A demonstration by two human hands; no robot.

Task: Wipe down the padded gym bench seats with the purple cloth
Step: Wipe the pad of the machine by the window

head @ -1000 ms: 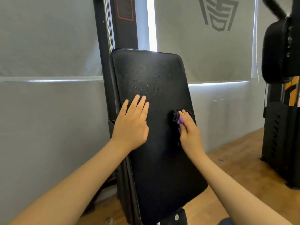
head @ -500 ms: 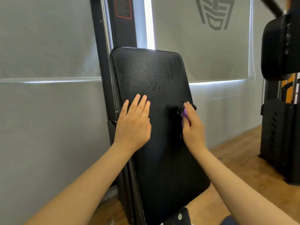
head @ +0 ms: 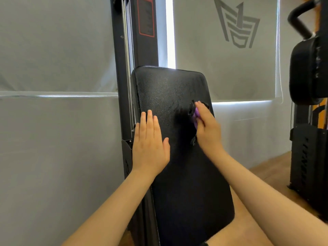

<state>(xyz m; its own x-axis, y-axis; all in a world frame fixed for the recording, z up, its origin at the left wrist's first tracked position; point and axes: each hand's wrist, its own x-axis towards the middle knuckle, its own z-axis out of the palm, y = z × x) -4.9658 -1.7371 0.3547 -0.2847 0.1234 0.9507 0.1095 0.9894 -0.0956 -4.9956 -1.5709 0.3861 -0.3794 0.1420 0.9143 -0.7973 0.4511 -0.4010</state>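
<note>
A black padded bench back pad [head: 177, 183] stands nearly upright in front of me. My left hand [head: 150, 144] lies flat on its left side, fingers straight and pointing up. My right hand [head: 206, 128] presses the purple cloth [head: 195, 117] against the pad near its right edge. Only a small strip of the cloth shows beside my fingers; the rest is hidden under the hand. The upper part of the pad looks speckled with droplets.
A black machine upright [head: 134, 50] with a red-framed label stands behind the pad. Grey roller blinds [head: 230, 59] cover the windows. Another black padded machine [head: 308, 121] stands at the right on the wooden floor [head: 262, 176].
My right hand has slid the cloth upward along the right part of the pad. My left hand has turned slightly, its fingers now pointing straight up, at about the same height.
</note>
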